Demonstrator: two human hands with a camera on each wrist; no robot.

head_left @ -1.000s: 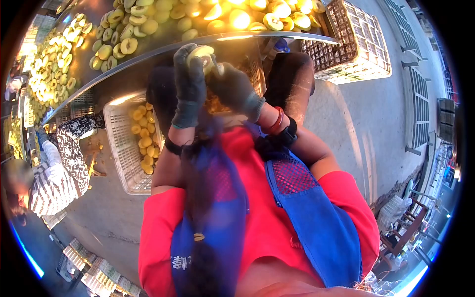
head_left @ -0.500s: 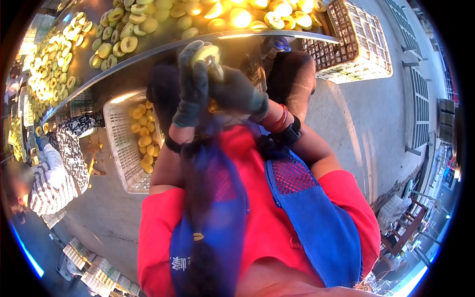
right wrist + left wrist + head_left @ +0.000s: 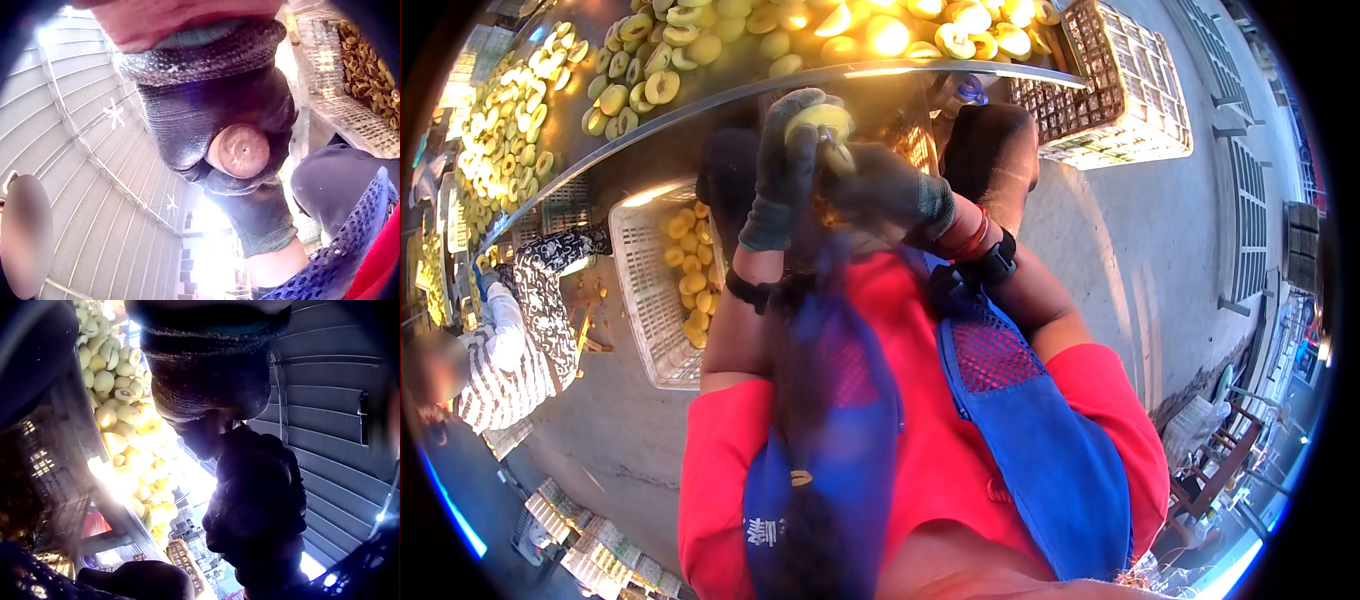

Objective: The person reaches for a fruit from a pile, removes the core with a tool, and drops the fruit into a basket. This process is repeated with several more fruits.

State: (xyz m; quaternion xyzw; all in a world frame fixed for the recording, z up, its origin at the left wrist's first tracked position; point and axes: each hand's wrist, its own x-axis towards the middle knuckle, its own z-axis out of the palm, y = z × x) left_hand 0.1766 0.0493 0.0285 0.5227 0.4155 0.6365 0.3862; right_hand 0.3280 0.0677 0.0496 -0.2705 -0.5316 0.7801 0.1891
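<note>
Both hands wear dark knit gloves and meet just below the table edge. In the head view, the left hand (image 3: 778,180) holds a yellow fruit piece (image 3: 820,120) between thumb and fingers. Right beside it, the right hand (image 3: 895,190) is curled round a tool; its round wooden handle end (image 3: 244,151) sticks out of the fist in the right wrist view. A blurred yellowish part (image 3: 838,158) lies between the hands; whether it is fruit or tool I cannot tell. The left wrist view shows both gloves in dark silhouette, hiding the fruit.
Halved fruit (image 3: 662,87) covers the metal-edged table (image 3: 700,108) ahead. A white crate (image 3: 640,310) with yellow fruit stands at the left, another crate (image 3: 1140,90) at the right. Brown pieces (image 3: 369,62) fill a basket below. Someone in stripes (image 3: 505,365) sits far left.
The fruit piece has turned, so its cut face with the pit hollow no longer faces the head camera. The right hand has rotated and shifted slightly down and right; the left stays nearly in place.
</note>
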